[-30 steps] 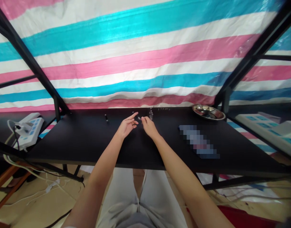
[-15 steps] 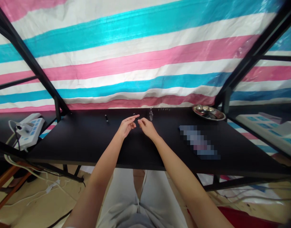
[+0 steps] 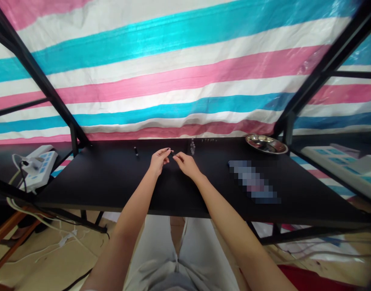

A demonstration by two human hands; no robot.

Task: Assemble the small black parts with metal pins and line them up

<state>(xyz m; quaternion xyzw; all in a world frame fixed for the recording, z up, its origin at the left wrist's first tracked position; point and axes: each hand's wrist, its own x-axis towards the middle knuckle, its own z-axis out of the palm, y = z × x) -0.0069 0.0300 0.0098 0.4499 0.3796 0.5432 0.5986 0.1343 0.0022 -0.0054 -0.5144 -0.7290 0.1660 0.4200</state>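
Scene: As both bare hands meet above the far middle of the flat black table [image 3: 112, 182], a tiny dark piece [image 3: 172, 153] sits between their fingertips.
Far left: white power strip with blue buttons [image 3: 36, 163], off the table's left end, cables trailing to the floor.
Left of the hands: small dark capsule-shaped part [image 3: 136, 151], lying alone on the table, near the back edge and well apart from the hands.
Left hand [image 3: 159, 159]: thumb and forefinger pinched together on the left end of the tiny dark piece; the other fingers curl in loosely.
Tiny dark piece: held in the air just above the table, between the two hands; too small to tell its shape.
Right hand [image 3: 185, 162]: fingertips closed in a pinch at the piece's right end, touching or almost touching the left hand's fingertips; whether it grips the same piece or a second one cannot be told.
Right of the hands: small clear glassy object [image 3: 192, 146] standing upright near the back edge, then a short row of tiny dark bits [image 3: 208, 139] beside it.
Further right: blurred-out flat item [image 3: 253, 186] on the table.
Far right: shallow round shiny metal dish [image 3: 265, 143] at the table's back right corner.
Step in hand: seemingly joining or adjusting one small part, fingertip to fingertip.
Next move calls for: likely steady, fine alignment and a light, careful squeeze.
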